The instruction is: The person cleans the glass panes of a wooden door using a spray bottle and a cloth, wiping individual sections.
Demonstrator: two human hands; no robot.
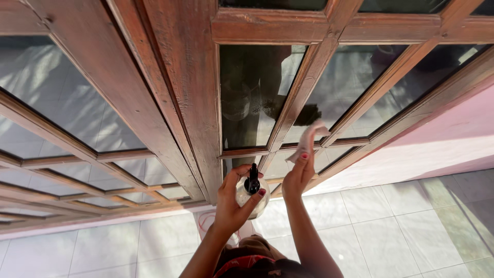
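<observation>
While the left hand (231,203) wraps its grip around a spray bottle (252,193), the right hand (298,172) just beside it pinches a cloth (307,139) against the window frame (298,110) (glass above looks smeared). Loosely held, the cloth could slip free; spray might miss onto wood.

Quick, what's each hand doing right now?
Left hand: closed around a small clear spray bottle with a black nozzle.
Right hand: closed on a pale cloth, against the wooden window frame.
</observation>
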